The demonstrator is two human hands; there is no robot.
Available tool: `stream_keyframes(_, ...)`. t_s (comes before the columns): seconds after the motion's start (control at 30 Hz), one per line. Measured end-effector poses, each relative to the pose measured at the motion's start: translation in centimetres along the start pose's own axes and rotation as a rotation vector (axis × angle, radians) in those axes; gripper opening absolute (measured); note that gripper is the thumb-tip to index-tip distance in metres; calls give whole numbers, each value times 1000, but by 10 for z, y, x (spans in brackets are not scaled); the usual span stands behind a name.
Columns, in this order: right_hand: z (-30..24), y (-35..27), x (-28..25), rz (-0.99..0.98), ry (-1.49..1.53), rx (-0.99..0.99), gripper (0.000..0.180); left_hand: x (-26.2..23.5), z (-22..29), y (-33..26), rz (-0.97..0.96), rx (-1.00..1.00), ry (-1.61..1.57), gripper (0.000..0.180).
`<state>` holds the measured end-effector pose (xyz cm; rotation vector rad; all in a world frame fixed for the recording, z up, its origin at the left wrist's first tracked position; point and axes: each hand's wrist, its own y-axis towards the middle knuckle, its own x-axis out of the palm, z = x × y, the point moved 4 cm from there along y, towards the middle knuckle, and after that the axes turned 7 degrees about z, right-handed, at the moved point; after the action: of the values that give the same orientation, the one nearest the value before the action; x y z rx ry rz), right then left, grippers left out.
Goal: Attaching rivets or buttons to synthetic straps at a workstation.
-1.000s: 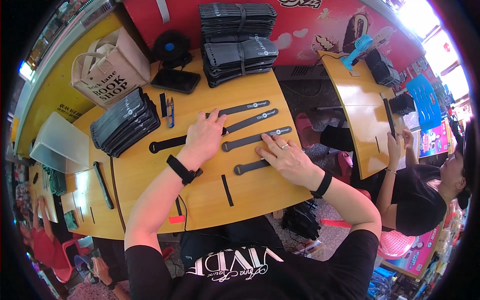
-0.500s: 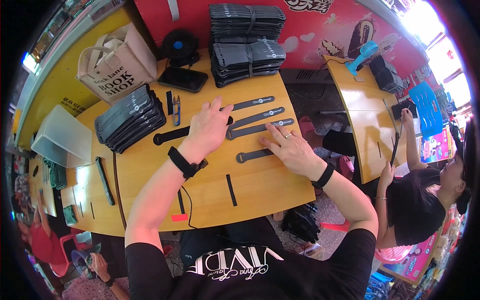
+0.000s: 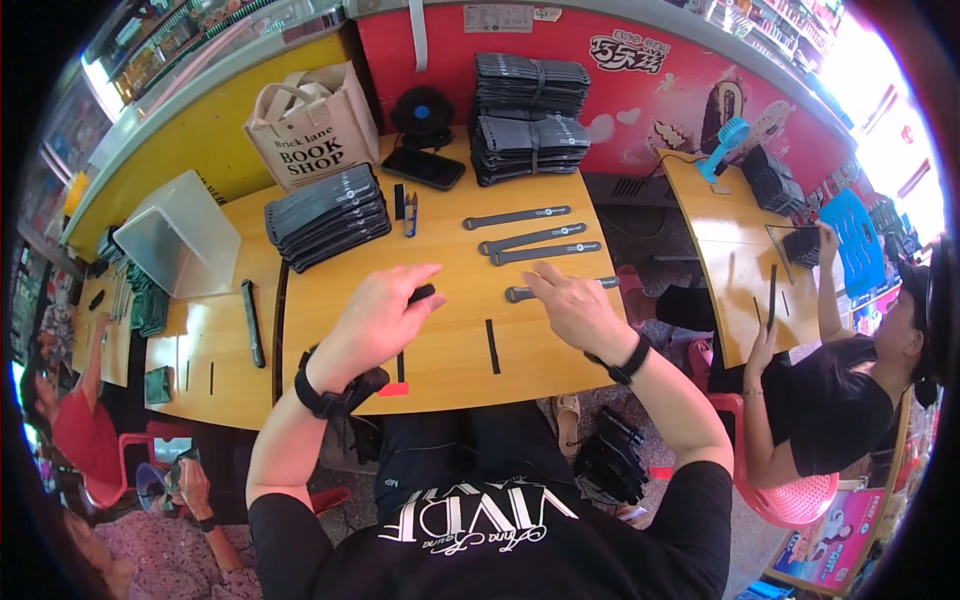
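Observation:
A black strap [image 3: 422, 293] shows its rounded end between the thumb and fingers of my left hand [image 3: 375, 318], which is closed around it above the table. The rest of that strap is hidden. My right hand [image 3: 580, 308] has its fingers stretched out over a dark grey strap [image 3: 517, 294], and whether they touch it I cannot tell. Beyond it lie three more grey straps with round looped ends: a far one [image 3: 505, 218], a middle one [image 3: 530, 238] and a nearer one [image 3: 548, 253]. The middle and nearer ones lie close together at their looped ends.
Blue-handled thread snips [image 3: 410, 218] lie beside a fanned strap pile [image 3: 330, 220]. Behind are a phone [image 3: 425, 168], a black fan [image 3: 420, 115], bundled straps [image 3: 530, 150] and a cloth bag [image 3: 315, 130]. Near me are a thin black strip [image 3: 492, 348] and a red tab [image 3: 393, 389]. Co-workers sit at both sides.
My left hand has drawn back toward me from the row of grey straps, with the black strap in it. The right hand has shifted off the labelled ends to the nearest grey strap.

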<state>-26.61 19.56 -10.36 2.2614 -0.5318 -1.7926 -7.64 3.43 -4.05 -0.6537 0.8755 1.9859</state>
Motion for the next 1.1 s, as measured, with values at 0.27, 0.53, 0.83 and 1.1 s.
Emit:
stream_keyframes(0.27, 52, 10, 59, -90, -89, 41, 39, 2, 1, -69, -88, -278, -183, 32)
stream_keyframes(0.53, 27, 9, 34, -5, 6, 119, 31, 27, -20, -98, -72, -601, -837, 39)
stream_keyframes(0.83, -124, -24, 36, -126, 1018, 418, 23, 45, -33, -115, 189, -641, -1413, 30)
stream_keyframes(1.1, -167, -16, 51, 228, 889, 243, 19, 52, -35, -135, 333, -697, -1534, 27)
